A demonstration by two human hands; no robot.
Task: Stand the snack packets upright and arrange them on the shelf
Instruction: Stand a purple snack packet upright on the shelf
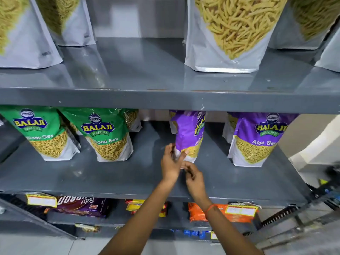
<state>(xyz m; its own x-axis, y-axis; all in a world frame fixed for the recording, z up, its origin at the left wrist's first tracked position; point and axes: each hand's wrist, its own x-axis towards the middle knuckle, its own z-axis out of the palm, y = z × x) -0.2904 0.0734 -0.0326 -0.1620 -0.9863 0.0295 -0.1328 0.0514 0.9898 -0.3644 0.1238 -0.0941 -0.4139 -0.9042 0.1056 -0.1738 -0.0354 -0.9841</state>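
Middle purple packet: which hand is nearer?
Left. The left hand touches the lower left of the middle purple packet; the right hand sits just below its base.

A shop — grey metal shelves (165, 100) stocked with rows of branded snack packets (108, 137) — biscuit packs (82, 207) below.

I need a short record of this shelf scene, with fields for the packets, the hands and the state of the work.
middle shelf: four front packets, all upright
green packets: two, left side
purple packets: two, right side
handled packet: purple, turned sideways
left hand: touching handled packet's base
right hand: just below the base, contact unclear
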